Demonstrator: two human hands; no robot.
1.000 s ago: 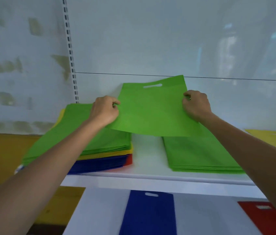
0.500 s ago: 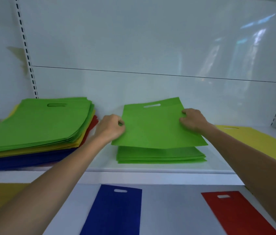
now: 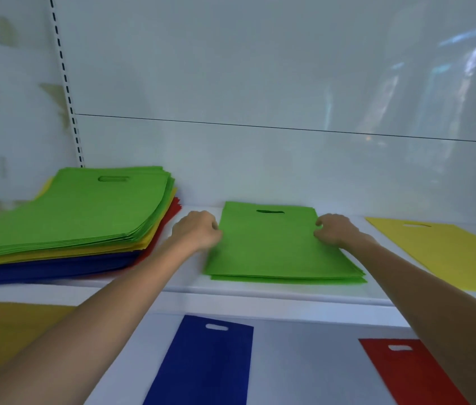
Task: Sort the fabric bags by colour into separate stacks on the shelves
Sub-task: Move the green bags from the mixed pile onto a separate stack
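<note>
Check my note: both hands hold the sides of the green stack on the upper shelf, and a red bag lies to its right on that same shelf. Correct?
One detail is off: it is a yellow bag, not a red one, that lies to the right of the green stack on the upper shelf, as the head view shows. The left hand and right hand do hold the stack's sides.

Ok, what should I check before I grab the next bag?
1. The green bag lies flat on the green stack: ok.
2. Its edges line up with the stack: ok, nearly.
3. The left hand and right hand are free of the bag: cannot tell; both curl at its side edges.
4. The mixed pile has another bag on top: ok, a green one.
5. The yellow bag, blue bag and red bag each lie in a separate spot: ok.
</note>
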